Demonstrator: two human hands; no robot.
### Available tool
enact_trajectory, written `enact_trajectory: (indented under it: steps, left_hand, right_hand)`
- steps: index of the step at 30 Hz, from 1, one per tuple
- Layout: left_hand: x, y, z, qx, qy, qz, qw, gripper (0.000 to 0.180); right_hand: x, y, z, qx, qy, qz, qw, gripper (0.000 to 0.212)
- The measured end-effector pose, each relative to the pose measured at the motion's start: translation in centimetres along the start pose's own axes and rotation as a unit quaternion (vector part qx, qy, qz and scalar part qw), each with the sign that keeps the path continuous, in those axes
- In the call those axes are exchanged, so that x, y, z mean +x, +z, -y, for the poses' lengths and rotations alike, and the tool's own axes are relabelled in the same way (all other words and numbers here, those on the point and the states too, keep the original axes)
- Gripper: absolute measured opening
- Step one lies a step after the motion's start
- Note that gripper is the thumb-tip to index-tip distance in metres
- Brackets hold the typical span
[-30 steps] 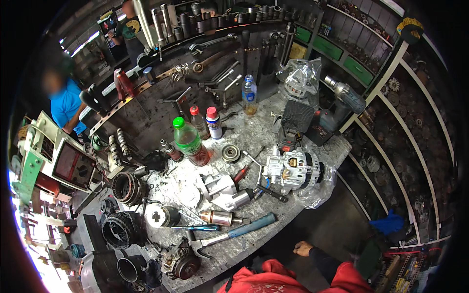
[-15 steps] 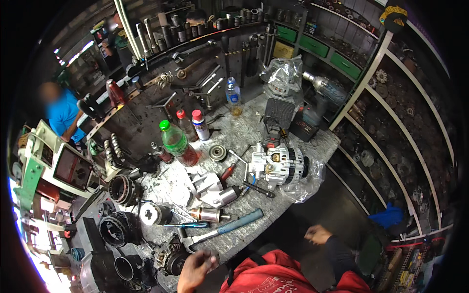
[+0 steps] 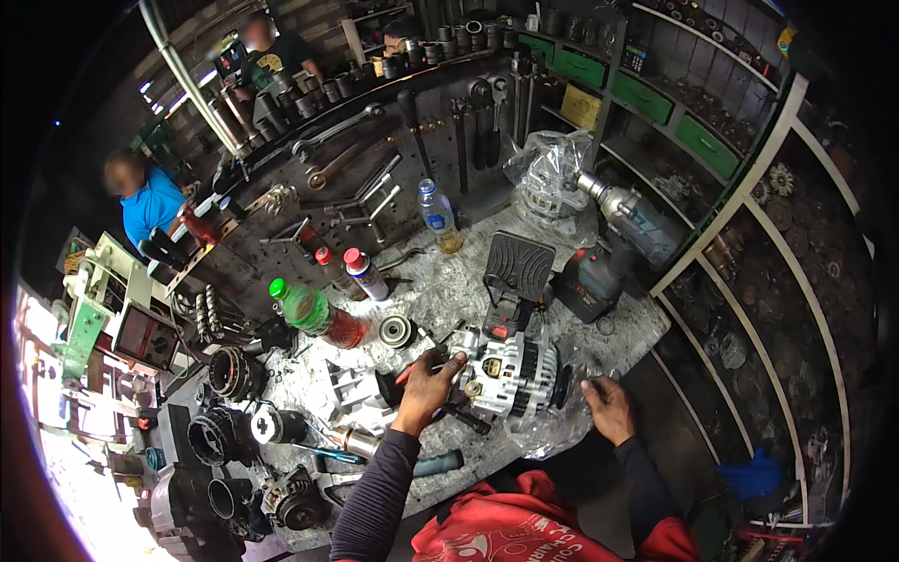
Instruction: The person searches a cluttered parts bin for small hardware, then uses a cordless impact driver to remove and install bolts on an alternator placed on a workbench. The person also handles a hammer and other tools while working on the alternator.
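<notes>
A silver alternator (image 3: 510,377) with a dark pulley at its right end lies on the workbench, partly on a clear plastic bag (image 3: 548,433). My left hand (image 3: 429,389) reaches over the bench to the alternator's left end, thumb spread from the fingers; contact with the fitting there is unclear. Under that hand, a red-handled tool is mostly covered. At the bag's right edge, beside the pulley, is my right hand (image 3: 611,410), fingers slightly bent and apart. A hammer with a blue-grey grip (image 3: 438,464) lies partly behind my left forearm.
Behind the alternator stand a cordless impact wrench (image 3: 609,253) and a bagged part (image 3: 552,183). Bottles, including a green-capped one (image 3: 314,311), stand at the back left. Motor housings (image 3: 220,436) crowd the left. Shelves (image 3: 749,281) flank the right; a person in blue (image 3: 152,208) is beyond the bench.
My left hand has moved up and right from the bench's front edge to the alternator. My right hand has come up to the plastic bag. The view has shifted.
</notes>
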State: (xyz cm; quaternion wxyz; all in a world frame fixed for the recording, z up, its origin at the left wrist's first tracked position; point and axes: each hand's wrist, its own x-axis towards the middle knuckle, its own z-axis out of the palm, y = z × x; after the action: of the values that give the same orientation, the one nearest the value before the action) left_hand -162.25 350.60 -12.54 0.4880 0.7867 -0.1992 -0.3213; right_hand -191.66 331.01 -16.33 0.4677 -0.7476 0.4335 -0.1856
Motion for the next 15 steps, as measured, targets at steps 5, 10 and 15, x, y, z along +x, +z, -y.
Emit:
enact_trajectory:
  steps: [5, 10, 15]
  left_hand:
    - [1.3, -0.5, -2.1, -0.002, -0.110, 0.057, 0.992, 0.091]
    - [2.2, 0.4, -1.7, 0.041, -0.127, 0.053, 0.990, 0.099]
    - [2.5, 1.2, -0.2, 0.187, 0.029, 0.101, 0.977, 0.069]
  right_hand:
    - [0.8, 0.6, -0.7, 0.077, 0.056, 0.137, 0.986, 0.040]
    - [1.4, 0.6, 0.4, 0.111, 0.051, 0.125, 0.985, 0.045]
    - [0.5, 0.6, 1.9, -0.006, 0.011, 0.106, 0.994, 0.046]
